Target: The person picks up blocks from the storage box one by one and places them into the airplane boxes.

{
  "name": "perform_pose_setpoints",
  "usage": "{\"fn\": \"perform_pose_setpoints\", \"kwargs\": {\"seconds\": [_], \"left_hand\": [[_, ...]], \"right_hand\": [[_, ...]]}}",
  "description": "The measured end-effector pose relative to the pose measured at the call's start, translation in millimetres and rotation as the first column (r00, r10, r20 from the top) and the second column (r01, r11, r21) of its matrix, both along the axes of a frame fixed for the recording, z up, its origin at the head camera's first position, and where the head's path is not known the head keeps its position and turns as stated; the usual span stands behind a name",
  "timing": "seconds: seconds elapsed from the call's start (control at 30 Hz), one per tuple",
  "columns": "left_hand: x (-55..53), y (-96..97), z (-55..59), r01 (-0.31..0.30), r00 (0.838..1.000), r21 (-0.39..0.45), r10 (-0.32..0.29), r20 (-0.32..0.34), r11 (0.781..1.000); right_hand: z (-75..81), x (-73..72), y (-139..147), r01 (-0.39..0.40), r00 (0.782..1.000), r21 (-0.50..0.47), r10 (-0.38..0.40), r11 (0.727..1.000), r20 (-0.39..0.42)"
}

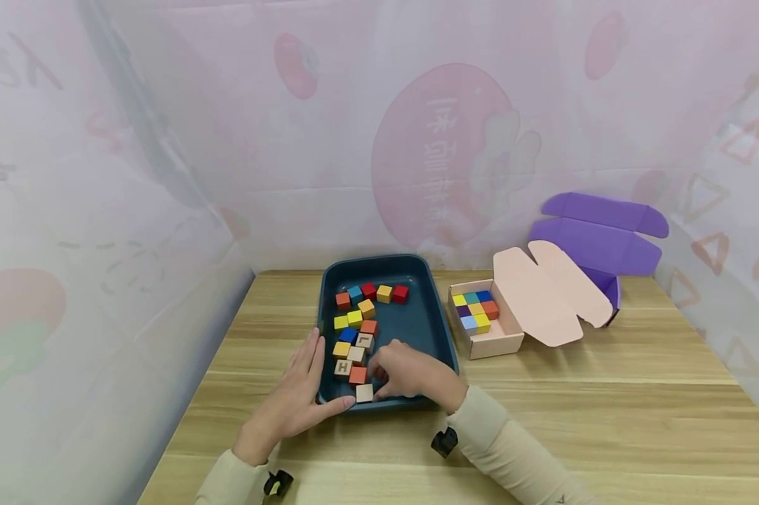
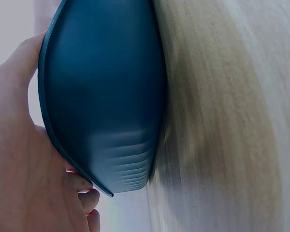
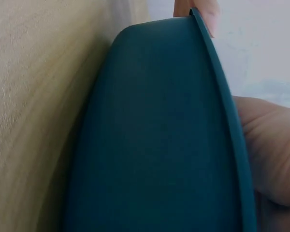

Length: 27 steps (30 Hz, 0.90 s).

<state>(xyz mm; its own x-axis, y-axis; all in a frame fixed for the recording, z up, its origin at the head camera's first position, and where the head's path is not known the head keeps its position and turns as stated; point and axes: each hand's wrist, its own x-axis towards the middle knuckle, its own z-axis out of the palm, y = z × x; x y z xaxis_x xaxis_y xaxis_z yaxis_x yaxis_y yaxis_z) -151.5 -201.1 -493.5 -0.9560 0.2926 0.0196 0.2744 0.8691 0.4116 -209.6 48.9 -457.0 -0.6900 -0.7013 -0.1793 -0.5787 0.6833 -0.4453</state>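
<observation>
In the head view, a dark teal tray (image 1: 420,319) holds several small cubes, coloured and plain wood, mostly along its left side. Two wooden cubes carry letters, an L cube (image 1: 365,342) and an H cube (image 1: 343,368). My left hand (image 1: 294,393) rests against the tray's left rim with straight fingers, its thumb reaching along the front rim. Over the tray's front right, my right hand (image 1: 407,372) reaches in with bent fingers. Its thumb is close beside a plain wooden cube (image 1: 364,393); whether anything is pinched is hidden. Both wrist views mostly show the tray's outer wall (image 2: 101,87).
Right of the tray, an open pale pink box (image 1: 496,345) contains several coloured cubes, its lid folded out to the right. Behind it stands an open purple box (image 1: 607,238). Everything is on a wooden table (image 1: 607,421), with printed white cloth (image 1: 329,154) around it.
</observation>
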Motion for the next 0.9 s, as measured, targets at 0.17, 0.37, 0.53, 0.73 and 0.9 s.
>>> {"fn": "perform_pose_setpoints", "kwargs": {"seconds": [0.17,0.37,0.53,0.73,0.9], "left_hand": [[-0.1,-0.1,-1.2,0.003,1.000,0.005,-0.003,-0.003,1.000],[-0.4,-0.9,-3.3,0.006,1.000,0.007,-0.006,-0.008,1.000],[-1.2,-0.8,-3.7,0.002,1.000,0.015,-0.002,-0.005,1.000],[-0.9,-0.5,-3.3,-0.005,1.000,0.013,0.005,0.010,1.000],[-0.7,-0.1,-1.9,-0.006,1.000,0.002,0.006,0.014,1.000]], "right_hand": [[-3.9,1.5,-4.0,0.011,1.000,0.006,-0.011,1.000,0.008],[-5.3,2.8,-5.8,-0.010,1.000,-0.010,0.010,1.000,0.009],[-7.8,2.0,-5.7,-0.021,0.999,-0.037,0.023,0.999,0.039],[-7.9,1.6,-4.4,-0.012,0.998,-0.042,0.014,0.999,0.058],[-0.8,1.8,0.9,0.001,0.998,-0.064,0.004,0.998,0.067]]}}
